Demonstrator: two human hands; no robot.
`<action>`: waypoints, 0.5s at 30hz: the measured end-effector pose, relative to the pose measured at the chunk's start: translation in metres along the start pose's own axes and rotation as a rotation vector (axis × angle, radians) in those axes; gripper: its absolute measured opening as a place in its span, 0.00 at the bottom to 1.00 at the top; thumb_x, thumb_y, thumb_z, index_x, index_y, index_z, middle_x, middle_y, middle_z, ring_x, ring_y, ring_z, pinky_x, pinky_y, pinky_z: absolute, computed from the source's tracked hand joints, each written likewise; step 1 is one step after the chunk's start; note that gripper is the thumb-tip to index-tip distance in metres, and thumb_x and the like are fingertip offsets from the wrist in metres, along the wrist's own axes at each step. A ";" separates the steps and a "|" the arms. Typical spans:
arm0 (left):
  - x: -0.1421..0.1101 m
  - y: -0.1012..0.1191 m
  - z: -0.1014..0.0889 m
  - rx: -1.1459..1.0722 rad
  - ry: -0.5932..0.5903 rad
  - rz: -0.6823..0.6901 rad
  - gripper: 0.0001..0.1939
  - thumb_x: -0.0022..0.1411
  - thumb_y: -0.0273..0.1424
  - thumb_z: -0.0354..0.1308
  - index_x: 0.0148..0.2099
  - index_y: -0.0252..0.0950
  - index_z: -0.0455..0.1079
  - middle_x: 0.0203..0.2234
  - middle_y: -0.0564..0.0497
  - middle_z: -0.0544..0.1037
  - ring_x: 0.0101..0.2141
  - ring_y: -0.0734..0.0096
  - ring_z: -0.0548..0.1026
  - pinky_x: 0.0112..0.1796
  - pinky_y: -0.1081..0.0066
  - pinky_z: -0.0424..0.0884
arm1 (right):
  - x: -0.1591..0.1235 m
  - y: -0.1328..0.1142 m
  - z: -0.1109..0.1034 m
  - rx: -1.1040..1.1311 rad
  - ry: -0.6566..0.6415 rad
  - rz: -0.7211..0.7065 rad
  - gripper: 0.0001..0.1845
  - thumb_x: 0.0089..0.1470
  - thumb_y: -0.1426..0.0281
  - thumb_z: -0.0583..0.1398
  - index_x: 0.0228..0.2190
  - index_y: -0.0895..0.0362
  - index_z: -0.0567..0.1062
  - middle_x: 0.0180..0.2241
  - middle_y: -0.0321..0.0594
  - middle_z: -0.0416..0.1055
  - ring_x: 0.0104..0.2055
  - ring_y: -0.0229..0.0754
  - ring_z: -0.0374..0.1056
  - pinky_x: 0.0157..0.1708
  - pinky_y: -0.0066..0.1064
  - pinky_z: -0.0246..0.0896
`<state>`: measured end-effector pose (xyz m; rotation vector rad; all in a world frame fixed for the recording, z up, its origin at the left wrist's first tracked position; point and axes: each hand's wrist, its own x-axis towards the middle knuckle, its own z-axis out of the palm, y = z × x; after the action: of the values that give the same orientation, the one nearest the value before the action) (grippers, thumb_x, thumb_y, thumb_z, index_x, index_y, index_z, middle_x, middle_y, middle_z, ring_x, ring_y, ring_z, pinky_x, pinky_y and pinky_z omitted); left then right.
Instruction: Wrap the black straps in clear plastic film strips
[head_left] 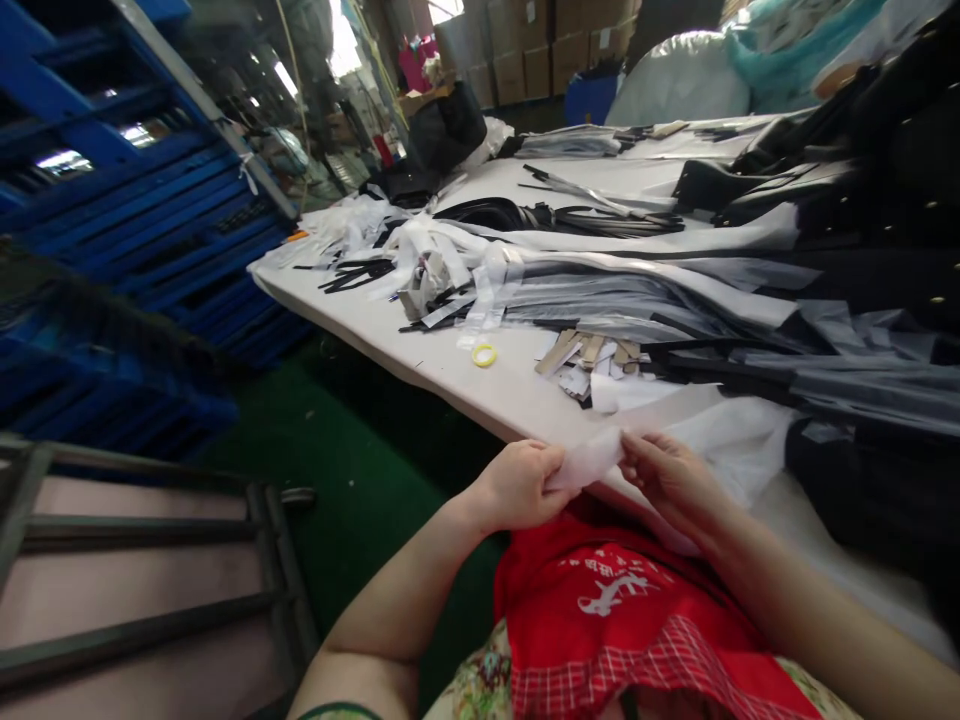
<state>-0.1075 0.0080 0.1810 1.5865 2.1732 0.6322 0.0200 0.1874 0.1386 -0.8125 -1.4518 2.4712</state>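
A thin white piece of fabric (592,458) is stretched between both of my hands at the near edge of the white table (420,350). My left hand (517,485) pinches its left end, fingers closed on it. My right hand (671,480) grips its right end, fingers curled over the cloth. More white fabric (727,430) lies on the table just behind my hands. A red apron (615,610) covers my lap below them.
Piles of grey, white and black fabric strips (637,300) cover the table. A yellow tape ring (484,355) lies near the edge. Blue pallets (150,220) stand at the left, a metal rack (150,560) at lower left, cardboard boxes (540,50) far back.
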 end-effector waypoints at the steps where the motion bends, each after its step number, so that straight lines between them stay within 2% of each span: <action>1: -0.008 -0.003 -0.001 -0.003 -0.021 -0.013 0.15 0.60 0.40 0.58 0.26 0.39 0.61 0.20 0.54 0.66 0.25 0.69 0.67 0.33 0.72 0.65 | 0.003 0.002 0.003 -0.044 -0.009 0.001 0.22 0.42 0.52 0.71 0.22 0.58 0.74 0.20 0.34 0.64 0.21 0.32 0.55 0.19 0.25 0.50; 4: -0.033 -0.015 -0.004 -0.024 -0.080 -0.060 0.20 0.59 0.44 0.60 0.22 0.38 0.61 0.17 0.56 0.64 0.24 0.71 0.67 0.39 0.70 0.66 | 0.013 0.009 0.013 -0.243 -0.053 -0.029 0.25 0.44 0.47 0.68 0.21 0.58 0.76 0.17 0.35 0.65 0.20 0.33 0.56 0.20 0.26 0.51; 7: -0.060 -0.028 -0.004 -0.020 -0.114 -0.209 0.21 0.56 0.47 0.63 0.22 0.38 0.66 0.16 0.55 0.67 0.24 0.69 0.69 0.40 0.68 0.67 | 0.023 0.017 0.024 -0.399 -0.126 0.001 0.27 0.44 0.45 0.66 0.21 0.58 0.77 0.16 0.35 0.64 0.19 0.34 0.56 0.20 0.27 0.50; 9: -0.080 -0.037 -0.003 -0.048 -0.221 -0.358 0.20 0.53 0.49 0.64 0.23 0.38 0.70 0.16 0.54 0.71 0.23 0.68 0.71 0.34 0.70 0.67 | 0.028 0.025 0.030 -0.393 -0.167 0.054 0.27 0.45 0.45 0.65 0.20 0.57 0.75 0.16 0.34 0.63 0.19 0.34 0.54 0.19 0.27 0.48; 12: -0.104 -0.049 0.001 -0.043 -0.466 -0.550 0.19 0.43 0.49 0.70 0.25 0.39 0.74 0.16 0.53 0.74 0.21 0.64 0.74 0.28 0.70 0.67 | 0.032 0.038 0.036 -0.369 -0.239 0.053 0.25 0.47 0.47 0.65 0.20 0.57 0.74 0.18 0.35 0.65 0.20 0.35 0.55 0.19 0.27 0.49; 13: -0.107 -0.052 0.002 -0.016 -0.492 -0.574 0.20 0.40 0.48 0.72 0.27 0.39 0.76 0.19 0.51 0.76 0.24 0.61 0.76 0.30 0.68 0.69 | 0.033 0.041 0.037 -0.384 -0.275 0.052 0.25 0.47 0.47 0.65 0.21 0.57 0.74 0.18 0.35 0.65 0.21 0.35 0.55 0.20 0.27 0.48; 15: -0.106 -0.055 0.001 0.017 -0.396 -0.541 0.28 0.36 0.48 0.74 0.38 0.37 0.78 0.33 0.43 0.82 0.37 0.50 0.79 0.39 0.62 0.72 | 0.032 0.044 0.039 -0.451 -0.362 0.075 0.27 0.48 0.45 0.64 0.20 0.57 0.73 0.17 0.34 0.63 0.20 0.34 0.54 0.19 0.27 0.46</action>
<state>-0.1191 -0.1076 0.1530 0.9506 2.1539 0.1183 -0.0212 0.1482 0.1047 -0.4996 -2.1950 2.4693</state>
